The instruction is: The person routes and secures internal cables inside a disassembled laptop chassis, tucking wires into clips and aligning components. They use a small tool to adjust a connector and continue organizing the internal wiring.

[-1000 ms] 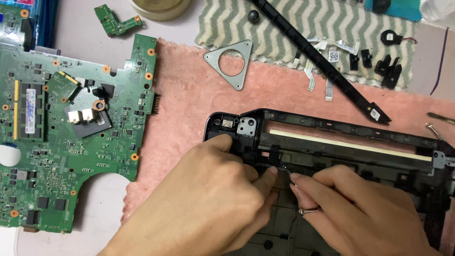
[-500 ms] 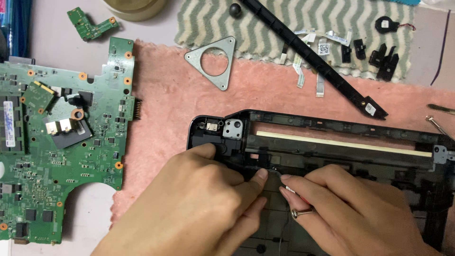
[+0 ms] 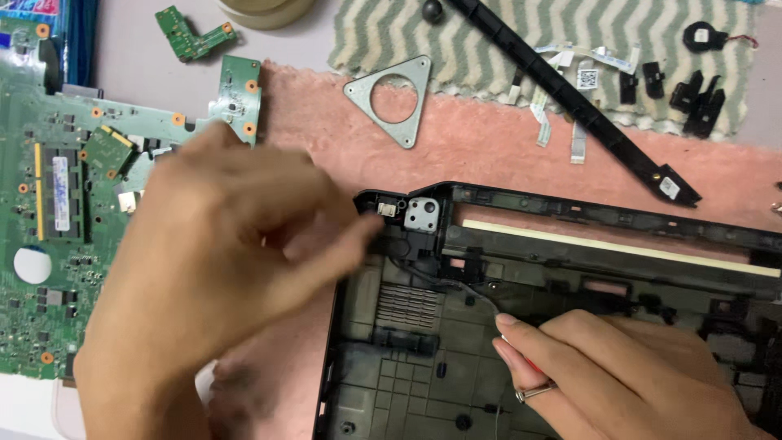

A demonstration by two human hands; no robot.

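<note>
Two hands work over a black plastic laptop base shell [image 3: 570,326] that lies on a pink fleecy cloth [image 3: 489,147] spread across the tabletop [image 3: 130,33]. The step in hand looks like freeing a thin dark wire [image 3: 456,285] that runs from the shell's upper left corner, beside a small silver metal hinge bracket [image 3: 422,213], down toward the lower right.

The right hand [image 3: 619,375] rests inside the shell with its fingers curled close together; a slim red-handled tool seems tucked in its grip, though most of it is hidden, and the fingertips sit just at the lower end of the wire. The left hand [image 3: 220,269] is raised above the shell's left edge and is blurred with motion; its fingers are loosely bent and pinched toward the corner, and I cannot tell whether anything is held between them.

Judging from this, the next move calls for a light, steady pull along the wire's channel, with the shell kept flat, so the wire does not snag on the plastic clips.

Left of the shell lies a large green circuit board [image 3: 57,244], partly covered by the left hand. Above it are a small green L-shaped circuit board [image 3: 191,33], a grey metal triangular plate with a round hole [image 3: 395,102] and a long black plastic strip [image 3: 570,90] lying across a green-and-white zigzag cloth [image 3: 391,33].
</note>
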